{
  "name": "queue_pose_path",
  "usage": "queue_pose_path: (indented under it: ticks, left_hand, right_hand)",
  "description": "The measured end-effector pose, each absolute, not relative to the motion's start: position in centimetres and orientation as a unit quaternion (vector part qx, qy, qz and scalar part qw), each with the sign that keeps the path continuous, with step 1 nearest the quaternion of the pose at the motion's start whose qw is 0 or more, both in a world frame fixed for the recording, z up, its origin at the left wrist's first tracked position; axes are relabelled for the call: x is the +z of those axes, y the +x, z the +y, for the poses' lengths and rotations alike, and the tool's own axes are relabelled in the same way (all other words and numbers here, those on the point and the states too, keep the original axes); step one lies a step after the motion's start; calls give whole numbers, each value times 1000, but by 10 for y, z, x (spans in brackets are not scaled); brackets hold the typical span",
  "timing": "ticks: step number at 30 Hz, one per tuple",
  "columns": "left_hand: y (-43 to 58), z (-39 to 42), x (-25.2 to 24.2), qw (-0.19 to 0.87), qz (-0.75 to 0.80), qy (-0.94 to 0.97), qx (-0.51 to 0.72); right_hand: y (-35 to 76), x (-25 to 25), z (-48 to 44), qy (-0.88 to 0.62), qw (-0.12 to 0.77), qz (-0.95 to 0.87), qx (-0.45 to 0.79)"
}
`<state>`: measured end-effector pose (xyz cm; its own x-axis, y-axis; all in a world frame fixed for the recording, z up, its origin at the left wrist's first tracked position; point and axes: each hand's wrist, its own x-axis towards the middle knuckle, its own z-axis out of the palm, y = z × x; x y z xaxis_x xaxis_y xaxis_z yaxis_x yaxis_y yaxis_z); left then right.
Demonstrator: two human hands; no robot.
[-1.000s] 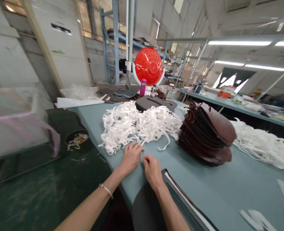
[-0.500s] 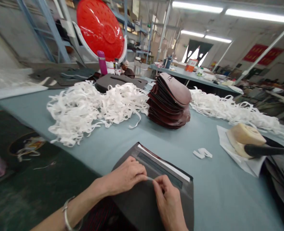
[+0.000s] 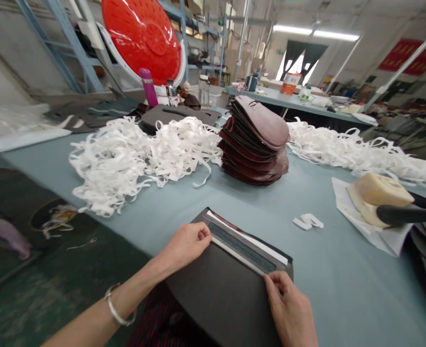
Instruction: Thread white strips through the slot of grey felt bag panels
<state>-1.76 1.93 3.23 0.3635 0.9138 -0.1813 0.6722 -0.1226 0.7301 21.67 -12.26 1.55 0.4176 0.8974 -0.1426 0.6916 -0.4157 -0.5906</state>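
A dark flat panel (image 3: 216,289) rests across the desk (image 3: 343,294) edge, its long axis running forward, its slotted end with a white strip (image 3: 247,240) pointing away. The left hand (image 3: 184,246) and right hand (image 3: 290,308) grip its side edges with closed fingers (image 3: 203,232).

You wear a thin, shiny silver bangle (image 3: 117,306) on your arm, just above your left hand (image 3: 186,246). The arm is bare there. Down at your lap, you have on dark clothes (image 3: 164,318) with thin red stripes.
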Motion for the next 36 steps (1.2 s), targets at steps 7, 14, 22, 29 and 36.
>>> queue_pose_path:
  ticks: [7, 14, 22, 29, 36]
  left_hand:
    - [-16, 30, 24, 332, 598, 711, 165]
    - [-21, 40, 25, 332, 591, 726, 114]
    - [-25, 48, 26, 148, 622, 755, 146]
    - [-17, 61, 15, 215, 626, 744, 86]
    - [-18, 62, 34, 595, 547, 557, 189]
  right_hand:
    - [220, 16, -115, -824, 227, -469, 223]
    - [227, 19, -119, -804, 222, -481, 268]
    - [259, 16, -122, -876, 213, -422, 94]
    - [255, 12, -113, -863, 269, -409, 125]
    - [253, 39, -107, -647, 545, -205, 492]
